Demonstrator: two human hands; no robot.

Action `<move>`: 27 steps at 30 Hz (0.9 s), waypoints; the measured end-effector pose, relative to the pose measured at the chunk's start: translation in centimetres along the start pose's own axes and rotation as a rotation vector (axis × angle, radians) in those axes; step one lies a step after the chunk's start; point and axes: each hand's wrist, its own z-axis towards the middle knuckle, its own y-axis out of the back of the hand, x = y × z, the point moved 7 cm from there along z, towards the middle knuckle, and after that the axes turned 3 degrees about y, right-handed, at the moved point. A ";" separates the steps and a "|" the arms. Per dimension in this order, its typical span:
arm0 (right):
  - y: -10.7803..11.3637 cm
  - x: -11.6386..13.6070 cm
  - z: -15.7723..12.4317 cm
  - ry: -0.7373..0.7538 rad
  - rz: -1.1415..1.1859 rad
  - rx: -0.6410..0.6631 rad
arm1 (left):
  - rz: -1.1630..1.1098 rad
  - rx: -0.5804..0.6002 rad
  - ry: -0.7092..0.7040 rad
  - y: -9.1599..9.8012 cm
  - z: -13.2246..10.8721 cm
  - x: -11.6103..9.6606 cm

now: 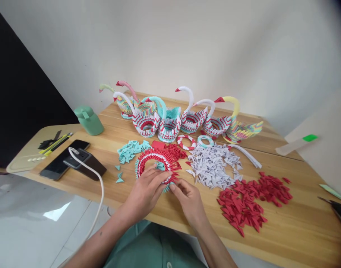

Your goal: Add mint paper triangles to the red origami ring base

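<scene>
Nearest you is the edge of the wooden table [120,194]. Your right hand [190,197] pinches the near-right rim of a round folded-paper ring [148,159]; your left hand [147,189] covers its near-left rim, thumb hidden, so you cannot tell whether it grips. The ring, having no long axis, lies mostly ahead of both. Wood separates your right hand from red paper triangles [243,208]; white paper triangles [215,167], then paper swans [169,128], stand beyond.
</scene>
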 end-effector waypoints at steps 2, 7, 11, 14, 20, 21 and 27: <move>-0.5 0.0 -0.1 0.011 0.006 -0.032 | 0.009 -0.031 0.046 0.2 0.2 0.1; -1.6 -0.1 -0.3 0.008 -0.030 0.021 | 0.104 -0.062 0.100 0.5 -0.2 0.7; 1.4 0.7 0.5 0.075 -0.296 0.026 | 0.148 -0.081 0.115 1.6 -0.9 1.9; 4.5 1.2 1.6 0.103 -0.525 -0.081 | 0.173 -0.072 0.102 2.0 -1.3 2.5; 0.6 1.1 3.7 0.291 -0.951 0.189 | 0.150 0.075 0.045 0.5 -1.8 2.6; -0.2 1.1 3.9 0.312 -1.021 0.195 | 0.153 0.103 0.037 0.1 -2.0 2.6; -0.9 0.3 4.1 0.341 -1.208 0.201 | 0.177 0.217 0.076 -1.1 -2.9 3.2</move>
